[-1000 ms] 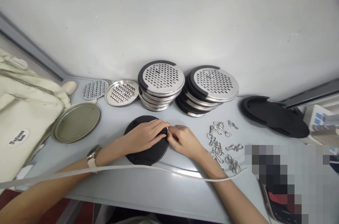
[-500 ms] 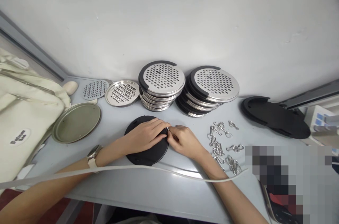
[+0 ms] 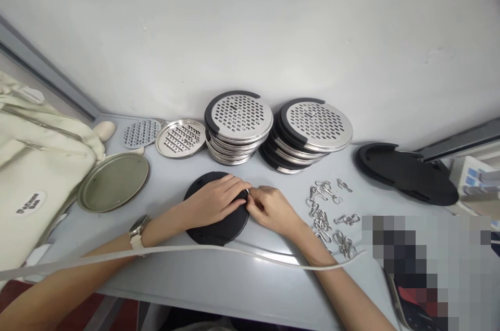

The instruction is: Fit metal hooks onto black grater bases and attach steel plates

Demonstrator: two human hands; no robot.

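A round black disc (image 3: 219, 227) lies flat on the grey table in front of me. My left hand (image 3: 216, 199) rests on top of it with the fingers pressed down at its right edge. My right hand (image 3: 271, 208) meets it there, fingers pinched round a small metal clip (image 3: 247, 193) at the disc's rim. Only a sliver of the clip shows between the fingertips. A loose pile of several metal clips (image 3: 328, 211) lies just right of my right hand.
Two stacks of perforated steel discs with black rims (image 3: 238, 125) (image 3: 310, 130) stand against the wall. Left of them lie a grater disc (image 3: 180, 138), a smaller mesh disc (image 3: 141, 132) and a flat metal lid (image 3: 113, 181). Black discs (image 3: 406, 172) are at right, a cream bag (image 3: 35, 174) at left, a white cable (image 3: 195, 250) across my arms.
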